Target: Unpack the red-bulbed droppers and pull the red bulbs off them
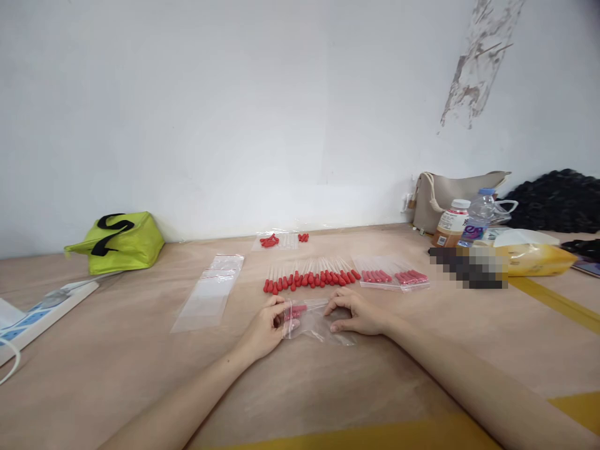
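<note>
A clear zip bag (315,320) lies low over the table between my hands, with a few red-tipped sticks (296,310) inside its left end. My left hand (268,326) is closed on that end, its fingers and thumb around the zip edge and the red tips. My right hand (360,314) rests at the bag's other end, fingers curved and thumb apart from them, touching the plastic. Just beyond, a row of loose red-tipped sticks (312,279) lies side by side. Filled bags (394,278) sit to its right, flat clear bags (209,294) to its left.
More red-tipped sticks (269,240) lie on plastic by the wall. A lime-green bag (124,244) and a power strip (40,319) are on the left. Bottles (452,224), a beige bag (429,203) and a yellow tissue pack (534,257) stand on the right.
</note>
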`<act>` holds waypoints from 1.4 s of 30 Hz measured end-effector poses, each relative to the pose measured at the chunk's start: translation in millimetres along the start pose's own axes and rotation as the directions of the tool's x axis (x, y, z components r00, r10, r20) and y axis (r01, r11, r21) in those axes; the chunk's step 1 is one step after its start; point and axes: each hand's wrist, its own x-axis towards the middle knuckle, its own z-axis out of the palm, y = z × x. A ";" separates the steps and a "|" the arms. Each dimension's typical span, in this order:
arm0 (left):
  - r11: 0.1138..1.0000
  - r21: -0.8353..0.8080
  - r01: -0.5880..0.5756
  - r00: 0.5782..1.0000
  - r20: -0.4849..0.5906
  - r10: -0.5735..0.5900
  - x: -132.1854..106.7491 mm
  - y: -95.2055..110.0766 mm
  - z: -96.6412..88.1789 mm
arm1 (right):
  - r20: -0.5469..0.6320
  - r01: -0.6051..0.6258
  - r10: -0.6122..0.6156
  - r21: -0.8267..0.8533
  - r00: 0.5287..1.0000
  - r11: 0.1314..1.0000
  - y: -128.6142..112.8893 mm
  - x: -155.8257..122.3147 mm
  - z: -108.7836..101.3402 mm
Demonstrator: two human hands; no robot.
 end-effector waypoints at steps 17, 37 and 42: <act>0.990 -0.106 0.092 0.994 -0.044 -0.097 -9.8 -15.5 -24.2 | -0.070 -0.057 0.060 0.053 0.996 0.997 -3.2 -3.5 0.6; 0.874 0.486 -0.031 0.938 -0.288 0.194 60.9 -23.4 -43.0 | -0.070 -0.047 0.052 0.066 0.996 0.997 -0.2 -3.8 1.0; 0.835 0.546 -0.062 0.974 -0.149 0.169 73.4 -25.3 -14.7 | -0.079 -0.055 0.060 0.072 0.995 0.996 0.1 -3.9 1.0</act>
